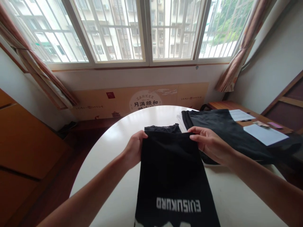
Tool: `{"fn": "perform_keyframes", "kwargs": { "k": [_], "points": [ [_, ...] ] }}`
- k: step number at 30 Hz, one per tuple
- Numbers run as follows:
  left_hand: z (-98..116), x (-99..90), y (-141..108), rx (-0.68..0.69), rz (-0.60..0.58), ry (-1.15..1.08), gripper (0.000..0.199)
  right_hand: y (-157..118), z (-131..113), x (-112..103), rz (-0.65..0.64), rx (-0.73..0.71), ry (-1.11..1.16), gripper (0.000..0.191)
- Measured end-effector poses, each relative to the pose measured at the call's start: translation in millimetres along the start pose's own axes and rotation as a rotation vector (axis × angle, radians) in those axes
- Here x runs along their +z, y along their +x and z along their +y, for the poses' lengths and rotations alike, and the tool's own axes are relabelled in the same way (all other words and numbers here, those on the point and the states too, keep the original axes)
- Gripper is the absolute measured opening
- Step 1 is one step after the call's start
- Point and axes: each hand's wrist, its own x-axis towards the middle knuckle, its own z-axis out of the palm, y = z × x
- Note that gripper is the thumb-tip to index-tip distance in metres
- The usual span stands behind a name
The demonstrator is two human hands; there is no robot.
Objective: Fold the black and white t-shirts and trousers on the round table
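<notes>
**Black lettered shirt (pixel 171 176) gripped over the counter**

The left hand (pixel 135 149) and right hand (pixel 210 145) both clench its upper edge, its lower end lying on the round white counter (pixel 104 164); a dark flat-lying garment (pixel 227 132) sits further right.

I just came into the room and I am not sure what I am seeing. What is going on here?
A person is holding a black T-shirt with white lettering by its upper edge, using the left hand and the right hand, above a round white table. Another black garment lies just beyond the right hand, with a white cloth beside it. Sheets of paper lie on a wooden desk further back.
</notes>
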Motion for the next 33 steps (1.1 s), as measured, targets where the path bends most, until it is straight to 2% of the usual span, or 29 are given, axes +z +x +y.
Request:
{"fn": "perform_keyframes", "kwargs": {
  "k": [3, 7, 9, 11, 13, 15, 17, 20, 23, 25, 28, 30, 33],
  "points": [
    [11, -1.8, 41, 0.008, 0.070, -0.005, 0.014, 48, -9, -3, 0.085, -0.056, -0.008, 0.019],
    [4, -10.5, 82, 0.131, 0.282, 0.324, 0.016, 107, -2, -12, 0.341, -0.048, -0.413, 0.021],
    [-8, -18.8, 89, 0.168, 0.365, 0.417, 0.030, 121, 9, -15, 0.440, -0.037, -0.531, 0.028],
    [-21, -28.6, 89, 0.239, 0.390, 0.531, 0.053, 117, 23, -13, 0.458, -0.111, -0.654, 0.034],
    [-32, -36.7, 85, 0.310, 0.364, 0.697, 0.067, 98, 37, -4, 0.364, -0.268, -0.894, 0.039],
    [-40, -40.9, 83, 0.359, 0.324, 0.804, 0.071, 70, 52, 12, 0.193, -0.414, -1.162, 0.049],
    [-43, -41.2, 84, 0.403, 0.320, 0.811, 0.068, 40, 66, 28, 0.061, -0.444, -1.312, 0.063],
    [-45, -39.1, 89, 0.510, 0.344, 0.809, 0.058, 10, 83, 44, -0.067, -0.390, -1.420, 0.072],
    [-48, -38.4, 91, 0.577, 0.347, 0.894, 0.044, -1, 90, 47, -0.135, -0.350, -1.475, 0.072],
    [-50, -38.8, 89, 0.590, 0.351, 1.051, 0.038, -3, 89, 47, -0.156, -0.369, -1.478, 0.075],
    [-51, -39.9, 83, 0.537, 0.401, 1.277, 0.037, -10, 81, 53, -0.359, -0.438, -1.410, 0.076],
    [-50, -41.1, 81, 0.480, 0.402, 1.261, 0.046, -18, 74, 59, -0.542, -0.436, -1.331, 0.072],
    [-44, -44.2, 80, 0.373, 0.344, 1.055, 0.059, -28, 68, 67, -0.658, -0.395, -1.269, 0.072]
  ]
}}
